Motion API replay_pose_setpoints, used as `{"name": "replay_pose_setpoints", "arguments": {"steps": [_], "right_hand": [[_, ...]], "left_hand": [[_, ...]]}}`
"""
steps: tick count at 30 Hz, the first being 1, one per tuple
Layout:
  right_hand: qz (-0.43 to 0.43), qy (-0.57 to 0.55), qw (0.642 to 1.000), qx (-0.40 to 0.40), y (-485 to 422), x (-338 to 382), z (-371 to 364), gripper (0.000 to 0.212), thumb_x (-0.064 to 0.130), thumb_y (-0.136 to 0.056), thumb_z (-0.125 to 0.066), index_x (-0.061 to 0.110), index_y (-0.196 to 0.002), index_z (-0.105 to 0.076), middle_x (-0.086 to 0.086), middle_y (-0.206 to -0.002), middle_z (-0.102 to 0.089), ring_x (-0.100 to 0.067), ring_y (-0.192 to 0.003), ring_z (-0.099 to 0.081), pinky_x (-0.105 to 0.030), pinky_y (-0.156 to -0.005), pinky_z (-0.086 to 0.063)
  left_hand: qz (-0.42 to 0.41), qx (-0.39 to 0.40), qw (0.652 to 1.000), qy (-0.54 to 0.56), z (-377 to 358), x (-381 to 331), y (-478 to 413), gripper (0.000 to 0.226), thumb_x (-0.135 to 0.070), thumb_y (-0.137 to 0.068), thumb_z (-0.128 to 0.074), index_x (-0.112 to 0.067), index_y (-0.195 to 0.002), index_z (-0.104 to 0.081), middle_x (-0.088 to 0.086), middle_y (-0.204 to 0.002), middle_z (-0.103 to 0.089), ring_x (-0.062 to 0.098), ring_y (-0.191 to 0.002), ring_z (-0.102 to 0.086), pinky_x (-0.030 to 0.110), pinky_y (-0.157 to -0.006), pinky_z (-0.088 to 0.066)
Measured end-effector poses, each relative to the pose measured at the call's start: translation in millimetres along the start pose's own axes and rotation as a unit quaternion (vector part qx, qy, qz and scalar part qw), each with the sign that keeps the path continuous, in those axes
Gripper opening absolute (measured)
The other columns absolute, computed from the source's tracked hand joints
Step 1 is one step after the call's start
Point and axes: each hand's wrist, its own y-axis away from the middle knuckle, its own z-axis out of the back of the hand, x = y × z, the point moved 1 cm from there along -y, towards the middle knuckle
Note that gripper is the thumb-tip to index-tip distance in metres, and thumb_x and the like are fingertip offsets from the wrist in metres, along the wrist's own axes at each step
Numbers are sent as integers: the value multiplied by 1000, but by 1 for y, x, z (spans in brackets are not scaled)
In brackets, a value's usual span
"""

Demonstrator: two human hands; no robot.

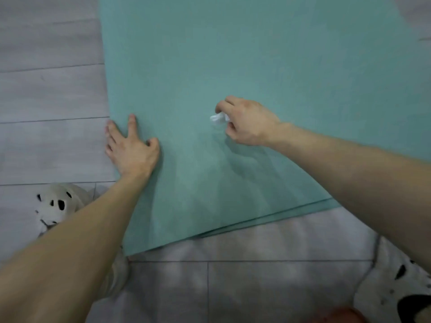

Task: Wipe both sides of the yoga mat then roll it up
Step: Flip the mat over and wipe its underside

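While the left hand (131, 148) lies flat with fingers spread, pressing on the left edge of the teal yoga mat (233, 54), the right hand (247, 122) near the frame's middle curls its fingers round a small crumpled white wipe (218, 118) and holds it against the mat's surface. The mat lies spread on the grey plank floor (46, 89), filling the upper and central frame. Its near edge runs slanting across the lower middle, where layered edges show. A pale perforated slipper (58, 203) sits at lower left, and another spotted shoe (396, 283) at lower right.
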Motion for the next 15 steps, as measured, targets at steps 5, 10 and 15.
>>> {"name": "replay_pose_setpoints", "arguments": {"steps": [5,10,15], "right_hand": [[-55,78,995,12,92,17,4,34,24,-95,-47,20,-125,-63,-8,-121,-61,-35,-113,-61,-41,-88,-49],[-101,91,990,29,191,62,-20,34,31,-96,-47,18,-122,-64,-11,-120,-58,-37,-112,-60,-39,-84,-46],[-131,102,986,10,233,73,-33,27,22,-98,-53,12,-121,-63,-13,-116,-58,-38,-109,-60,-41,-82,-46]], "left_hand": [[-213,33,976,-37,12,-12,56,78,-75,-83,-45,-34,-150,-50,9,-165,-37,26,-157,-24,66,-126,-6],[-343,144,922,-109,20,3,168,111,-99,-68,-49,-42,-161,-31,3,-168,-32,27,-159,-20,61,-127,-7],[-396,106,887,-213,22,24,190,80,-51,-87,-71,-42,-158,-34,7,-162,-38,32,-151,-31,56,-121,-27]]}}
